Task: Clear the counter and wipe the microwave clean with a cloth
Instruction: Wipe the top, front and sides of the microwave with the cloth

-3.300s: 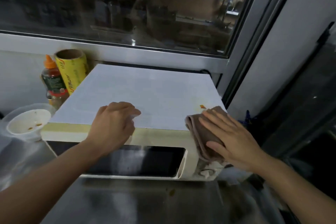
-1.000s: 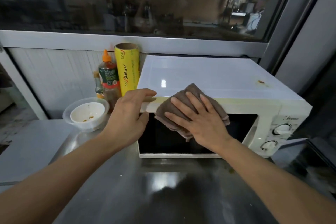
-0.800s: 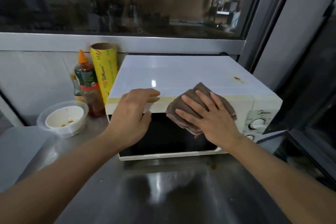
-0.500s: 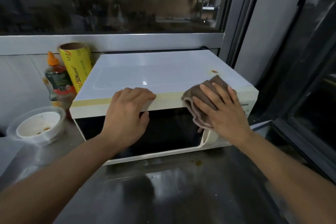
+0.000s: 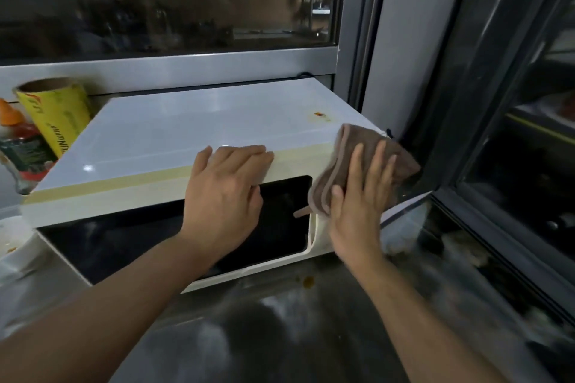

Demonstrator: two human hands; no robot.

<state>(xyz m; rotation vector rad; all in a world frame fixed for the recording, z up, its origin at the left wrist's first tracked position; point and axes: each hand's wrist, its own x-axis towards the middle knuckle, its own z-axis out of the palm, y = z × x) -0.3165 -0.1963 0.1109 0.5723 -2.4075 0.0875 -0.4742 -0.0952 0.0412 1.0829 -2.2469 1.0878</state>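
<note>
A white microwave (image 5: 193, 124) with a dark glass door stands on the steel counter (image 5: 280, 326). My left hand (image 5: 225, 196) rests on its top front edge, fingers bent over the top and thumb on the door. My right hand (image 5: 357, 199) presses a folded brown cloth (image 5: 351, 146) flat against the front right corner, fingers straight and spread. The cloth covers the control panel. A small orange stain (image 5: 319, 114) sits on the top near the right rear.
A yellow cling-film roll (image 5: 57, 115) and a sauce bottle with an orange cap (image 5: 18, 146) stand left of the microwave. A white bowl (image 5: 12, 239) with food bits sits at the far left. A dark glass door frame (image 5: 485, 102) rises close on the right. A brown drip (image 5: 308, 281) marks the counter.
My right hand has slid the cloth rightward along the front, from the door's middle to the right corner. My left hand has shifted right along the top edge. The view has turned.
</note>
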